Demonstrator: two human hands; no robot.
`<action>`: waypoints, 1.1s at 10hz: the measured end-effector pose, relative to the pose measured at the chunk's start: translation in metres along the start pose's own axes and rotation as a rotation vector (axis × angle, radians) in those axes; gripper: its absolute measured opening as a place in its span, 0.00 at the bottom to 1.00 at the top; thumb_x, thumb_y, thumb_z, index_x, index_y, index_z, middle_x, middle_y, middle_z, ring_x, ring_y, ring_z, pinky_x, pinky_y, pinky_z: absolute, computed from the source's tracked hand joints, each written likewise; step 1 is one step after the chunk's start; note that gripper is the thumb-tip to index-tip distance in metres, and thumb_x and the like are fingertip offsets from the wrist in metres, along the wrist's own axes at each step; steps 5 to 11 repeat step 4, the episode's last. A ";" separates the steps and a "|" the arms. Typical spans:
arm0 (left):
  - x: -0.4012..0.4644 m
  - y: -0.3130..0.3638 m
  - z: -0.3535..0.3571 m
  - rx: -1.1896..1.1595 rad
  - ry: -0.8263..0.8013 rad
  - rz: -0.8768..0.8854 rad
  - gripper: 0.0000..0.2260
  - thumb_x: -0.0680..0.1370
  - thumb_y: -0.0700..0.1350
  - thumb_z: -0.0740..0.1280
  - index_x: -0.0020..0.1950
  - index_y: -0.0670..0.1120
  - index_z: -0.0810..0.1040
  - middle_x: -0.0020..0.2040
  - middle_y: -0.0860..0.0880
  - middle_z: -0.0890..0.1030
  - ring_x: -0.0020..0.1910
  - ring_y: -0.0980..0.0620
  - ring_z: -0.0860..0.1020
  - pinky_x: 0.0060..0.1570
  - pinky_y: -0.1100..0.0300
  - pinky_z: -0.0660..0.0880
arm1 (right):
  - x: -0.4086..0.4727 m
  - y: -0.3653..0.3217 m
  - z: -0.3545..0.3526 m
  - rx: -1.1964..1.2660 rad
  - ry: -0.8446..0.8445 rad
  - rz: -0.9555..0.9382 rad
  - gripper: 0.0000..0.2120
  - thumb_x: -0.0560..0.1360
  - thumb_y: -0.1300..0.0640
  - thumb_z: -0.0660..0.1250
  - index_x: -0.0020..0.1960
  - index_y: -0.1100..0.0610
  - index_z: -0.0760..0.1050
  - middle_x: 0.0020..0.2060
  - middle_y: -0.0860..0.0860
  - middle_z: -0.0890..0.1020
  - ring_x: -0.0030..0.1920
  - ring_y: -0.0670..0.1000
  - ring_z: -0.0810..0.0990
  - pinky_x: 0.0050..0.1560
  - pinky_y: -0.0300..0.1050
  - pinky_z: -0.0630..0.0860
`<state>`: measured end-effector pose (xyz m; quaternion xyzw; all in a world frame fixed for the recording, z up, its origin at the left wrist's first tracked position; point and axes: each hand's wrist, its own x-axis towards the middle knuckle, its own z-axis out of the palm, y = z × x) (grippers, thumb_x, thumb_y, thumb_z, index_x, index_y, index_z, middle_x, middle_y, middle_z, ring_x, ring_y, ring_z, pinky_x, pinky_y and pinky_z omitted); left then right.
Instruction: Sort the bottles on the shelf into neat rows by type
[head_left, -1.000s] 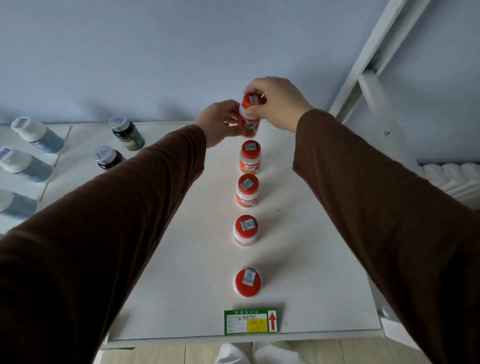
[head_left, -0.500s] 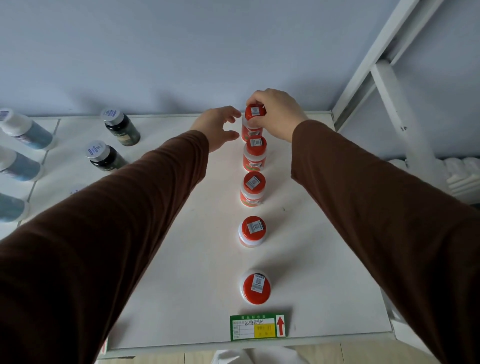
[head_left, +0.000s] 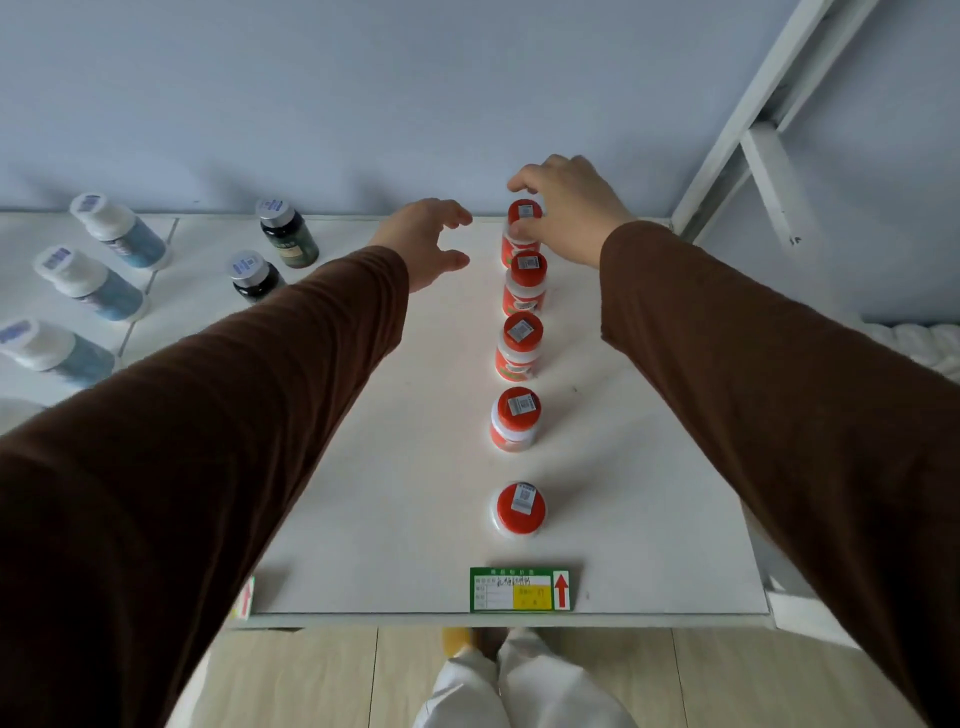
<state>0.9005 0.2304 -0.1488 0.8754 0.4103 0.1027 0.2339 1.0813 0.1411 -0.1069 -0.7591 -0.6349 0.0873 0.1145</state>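
Note:
Several red-capped bottles stand in a straight line running away from me on the white shelf board (head_left: 389, 467), the nearest (head_left: 519, 509) by the front edge. The farthest red-capped bottle (head_left: 524, 210) stands upright near the wall, close behind the one in front of it (head_left: 529, 270). My right hand (head_left: 571, 208) curls loosely around that farthest bottle: the thumb rests against its neck and the index finger is lifted clear of the cap. My left hand (head_left: 426, 244) hovers open to the left of the row and holds nothing.
Two dark bottles (head_left: 288, 239) (head_left: 254, 275) stand left of my left arm. Three white-capped blue bottles (head_left: 119, 228) (head_left: 88, 283) (head_left: 52, 351) line the far left. A green shelf label (head_left: 519, 588) sits at the front edge. A white frame post (head_left: 753, 130) rises at the right.
The red bottle held in both hands came down to stand at the far end of the row. My left hand let go and drew left; my right hand's fingers loosened off the cap.

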 end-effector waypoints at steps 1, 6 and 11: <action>-0.032 0.004 -0.030 0.024 0.003 0.034 0.19 0.73 0.47 0.72 0.64 0.51 0.75 0.61 0.51 0.78 0.59 0.50 0.75 0.58 0.58 0.70 | -0.026 -0.018 -0.014 -0.037 0.010 -0.041 0.23 0.76 0.48 0.67 0.69 0.51 0.71 0.65 0.54 0.74 0.66 0.56 0.69 0.62 0.49 0.69; -0.195 0.016 -0.118 0.187 0.004 0.276 0.19 0.73 0.50 0.73 0.64 0.52 0.76 0.59 0.51 0.78 0.52 0.54 0.74 0.52 0.64 0.65 | -0.164 -0.106 -0.052 0.033 0.019 -0.177 0.21 0.74 0.47 0.69 0.66 0.47 0.72 0.59 0.50 0.76 0.58 0.51 0.72 0.53 0.42 0.65; -0.195 0.016 -0.118 0.187 0.004 0.276 0.19 0.73 0.50 0.73 0.64 0.52 0.76 0.59 0.51 0.78 0.52 0.54 0.74 0.52 0.64 0.65 | -0.164 -0.106 -0.052 0.033 0.019 -0.177 0.21 0.74 0.47 0.69 0.66 0.47 0.72 0.59 0.50 0.76 0.58 0.51 0.72 0.53 0.42 0.65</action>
